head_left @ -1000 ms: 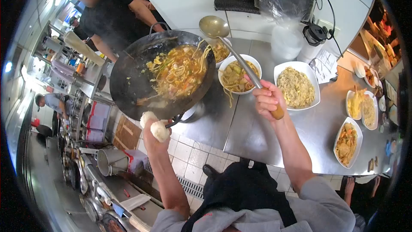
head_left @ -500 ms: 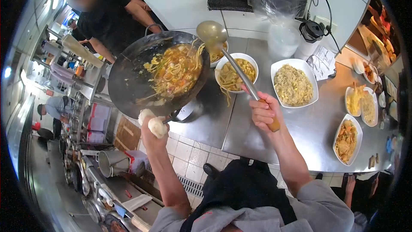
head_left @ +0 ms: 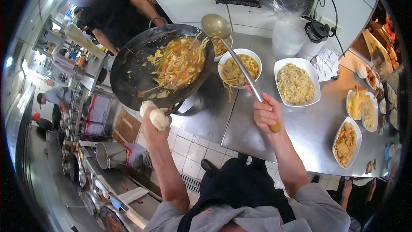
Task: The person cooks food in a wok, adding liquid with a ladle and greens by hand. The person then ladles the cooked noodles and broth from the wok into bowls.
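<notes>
My left hand [head_left: 157, 124] is closed around a white cloth [head_left: 159, 119] at the handle of a large dark wok [head_left: 139, 75]. Noodles in reddish sauce [head_left: 180, 62] lie in the wok, which is tilted toward the bowls. My right hand [head_left: 268, 111] grips the wooden handle of a metal ladle [head_left: 244, 69]. The ladle's head is above a bowl of noodles [head_left: 221, 48], partly hiding it. Beside that stands a white bowl of noodles [head_left: 240, 69], with some strands hanging over its rim.
A square dish of fried rice [head_left: 296, 81] stands right of my right hand. More filled dishes [head_left: 346, 142] are farther right on the steel table [head_left: 253, 133]. A person in black [head_left: 111, 13] stands beyond the wok; another person [head_left: 56, 96] is at the far left.
Over the last second, the wok and ladle have shifted only slightly in view. The ladle's head dipped nearer the bowls half a second ago and is now a little higher. Both hands keep their holds.
</notes>
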A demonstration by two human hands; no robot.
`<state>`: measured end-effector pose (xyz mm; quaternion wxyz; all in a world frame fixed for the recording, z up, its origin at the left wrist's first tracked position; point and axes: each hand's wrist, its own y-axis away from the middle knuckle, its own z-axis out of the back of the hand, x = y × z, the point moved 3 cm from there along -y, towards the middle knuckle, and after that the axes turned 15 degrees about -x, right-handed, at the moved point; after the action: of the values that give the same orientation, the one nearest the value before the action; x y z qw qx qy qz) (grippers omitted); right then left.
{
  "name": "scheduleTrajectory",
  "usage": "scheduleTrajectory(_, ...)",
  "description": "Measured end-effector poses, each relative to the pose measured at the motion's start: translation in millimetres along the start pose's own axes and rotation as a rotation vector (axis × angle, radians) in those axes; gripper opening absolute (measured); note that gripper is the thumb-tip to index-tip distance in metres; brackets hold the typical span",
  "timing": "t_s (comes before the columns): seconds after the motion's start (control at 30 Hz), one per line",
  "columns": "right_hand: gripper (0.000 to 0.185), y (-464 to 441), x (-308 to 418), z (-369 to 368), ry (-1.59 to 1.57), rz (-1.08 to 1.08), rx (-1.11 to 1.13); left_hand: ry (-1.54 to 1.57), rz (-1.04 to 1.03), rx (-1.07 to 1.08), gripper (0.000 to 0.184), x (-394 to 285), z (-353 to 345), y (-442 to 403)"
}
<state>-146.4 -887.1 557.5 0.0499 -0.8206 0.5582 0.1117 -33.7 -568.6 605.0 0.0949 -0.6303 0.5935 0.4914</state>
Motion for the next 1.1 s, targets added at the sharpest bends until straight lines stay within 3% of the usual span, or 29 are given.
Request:
scheduleTrajectory(0.1,0.051,7.6,-6.2,-6.5,0.191,0.077,-0.085,0.003,0.040,0.132,0.010,4.0,3.3,-8.8)
scheduleTrajectory(0.2,0.054,13.1,-9.1,2.4,0.093,0.029,0.003,0.060,0.076,0.100,0.014,5.1,2.3,-7.8)
scheduleTrajectory(0.3,0.053,5.8,-5.5,-0.7,0.087,0.070,-0.102,0.050,0.030,0.017,0.010,5.0,0.4,-2.5)
scheduleTrajectory(0.4,0.052,27.7,-11.9,-13.2,0.704,0.299,-0.456,-0.020,-0.012,0.093,0.009,8.3,22.8,-17.2)
scheduleTrajectory(0.5,0.057,50.2,-28.9,-27.4,1.026,0.317,-0.537,0.014,0.036,0.024,0.011,7.4,31.8,-3.1)
scheduleTrajectory(0.7,0.065,-10.5,-62.0,-68.7,1.928,0.454,-0.589,0.095,0.003,0.006,0.017,9.5,70.5,-0.4)
scheduleTrajectory(0.8,0.065,-29.3,-98.8,-57.4,2.125,0.433,-0.609,0.097,0.004,0.052,0.012,1.9,90.6,0.2)
scheduleTrajectory(0.93,0.067,-5.1,-151.6,-50.0,2.160,0.278,-0.521,0.103,0.002,0.068,0.013,-7.4,120.6,-5.7)
scheduleTrajectory(1.03,0.068,22.9,-173.6,-48.1,1.986,0.175,-0.674,0.081,-0.002,0.073,0.011,-18.2,149.5,-6.3)
scheduleTrajectory(1.1,0.068,30.9,-194.2,-42.2,2.024,0.262,-0.749,0.070,-0.006,0.094,0.010,-28.8,167.8,-4.6)
